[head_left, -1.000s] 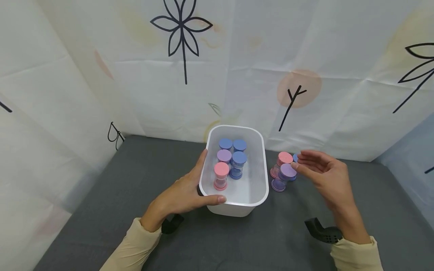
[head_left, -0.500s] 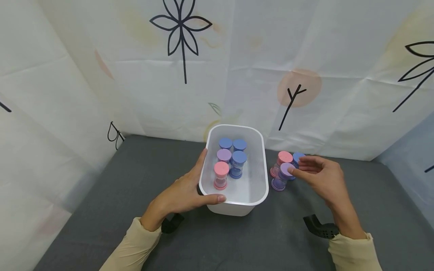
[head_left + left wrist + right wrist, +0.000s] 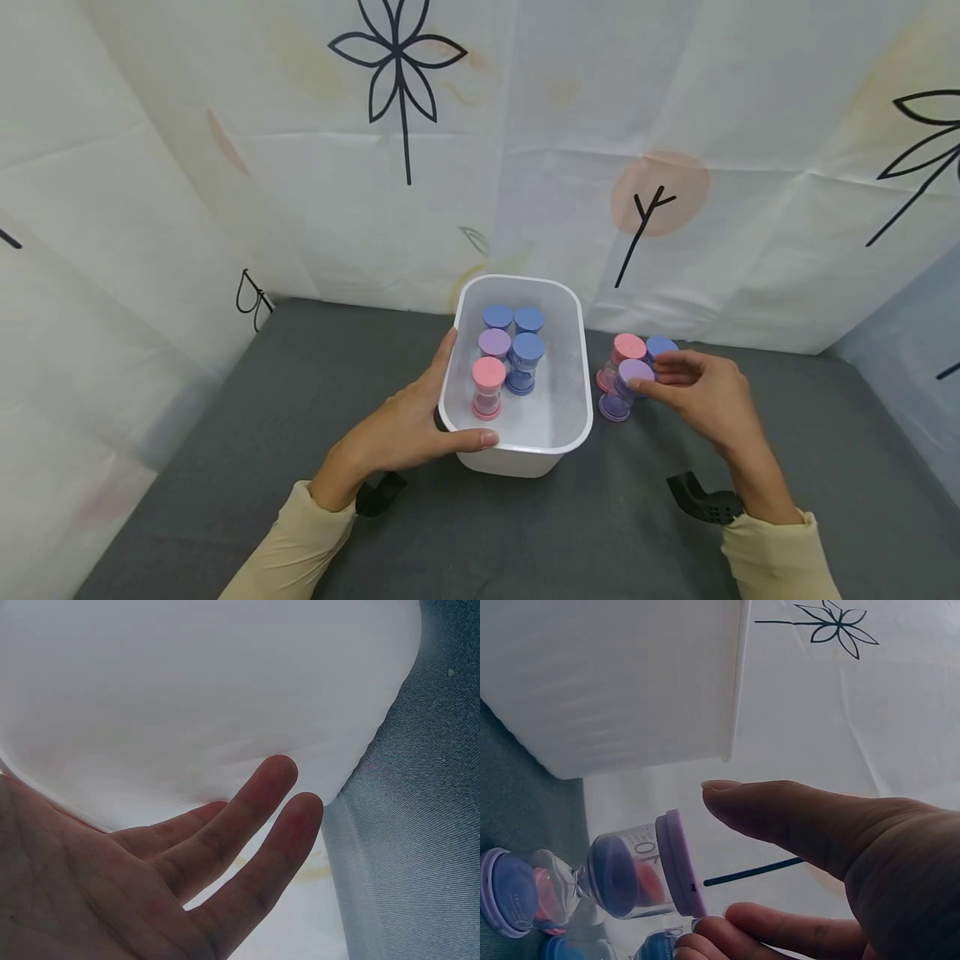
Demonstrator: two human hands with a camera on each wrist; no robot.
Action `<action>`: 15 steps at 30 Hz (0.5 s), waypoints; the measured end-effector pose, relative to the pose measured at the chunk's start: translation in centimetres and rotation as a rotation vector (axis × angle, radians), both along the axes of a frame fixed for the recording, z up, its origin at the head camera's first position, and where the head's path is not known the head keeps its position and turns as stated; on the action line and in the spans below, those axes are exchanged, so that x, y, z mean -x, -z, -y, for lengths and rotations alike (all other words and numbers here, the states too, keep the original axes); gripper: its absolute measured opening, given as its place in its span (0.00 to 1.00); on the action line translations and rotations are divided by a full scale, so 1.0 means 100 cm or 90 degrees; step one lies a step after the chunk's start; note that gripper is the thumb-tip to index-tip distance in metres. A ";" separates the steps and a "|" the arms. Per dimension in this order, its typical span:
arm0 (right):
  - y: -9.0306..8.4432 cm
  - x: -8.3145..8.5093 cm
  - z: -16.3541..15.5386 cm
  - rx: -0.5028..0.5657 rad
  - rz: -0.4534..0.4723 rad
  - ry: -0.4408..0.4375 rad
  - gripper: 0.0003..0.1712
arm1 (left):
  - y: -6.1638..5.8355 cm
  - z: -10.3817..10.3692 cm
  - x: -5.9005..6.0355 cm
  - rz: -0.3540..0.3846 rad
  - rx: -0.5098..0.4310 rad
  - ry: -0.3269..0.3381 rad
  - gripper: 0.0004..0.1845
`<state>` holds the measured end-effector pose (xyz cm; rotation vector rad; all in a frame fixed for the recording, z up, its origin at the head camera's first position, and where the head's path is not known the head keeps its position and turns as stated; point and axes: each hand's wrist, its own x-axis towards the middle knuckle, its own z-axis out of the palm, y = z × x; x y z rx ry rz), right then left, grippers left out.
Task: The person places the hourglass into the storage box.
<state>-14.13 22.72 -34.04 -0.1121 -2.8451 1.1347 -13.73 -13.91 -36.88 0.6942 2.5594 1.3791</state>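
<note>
Beside white bin (image 3: 577, 400), purple timer (image 3: 627, 387) touching right hand (image 3: 701, 396) fingertips.

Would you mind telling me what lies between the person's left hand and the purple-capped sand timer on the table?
The white tub, holding five timers, lies between the left hand and the purple-capped sand timer; the head view shows this.
</note>
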 end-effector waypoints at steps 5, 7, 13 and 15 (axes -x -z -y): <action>0.004 0.003 0.001 -0.003 0.018 -0.012 0.42 | 0.001 0.000 0.000 -0.001 -0.007 0.002 0.69; 0.005 0.004 0.002 -0.003 0.022 -0.015 0.41 | 0.001 0.001 0.000 -0.003 -0.009 0.002 0.69; 0.008 0.006 0.006 -0.005 0.022 -0.017 0.41 | 0.000 0.001 0.001 -0.003 -0.013 0.003 0.69; 0.009 0.006 0.007 -0.010 0.019 -0.017 0.40 | 0.000 0.000 0.001 -0.001 -0.013 0.003 0.69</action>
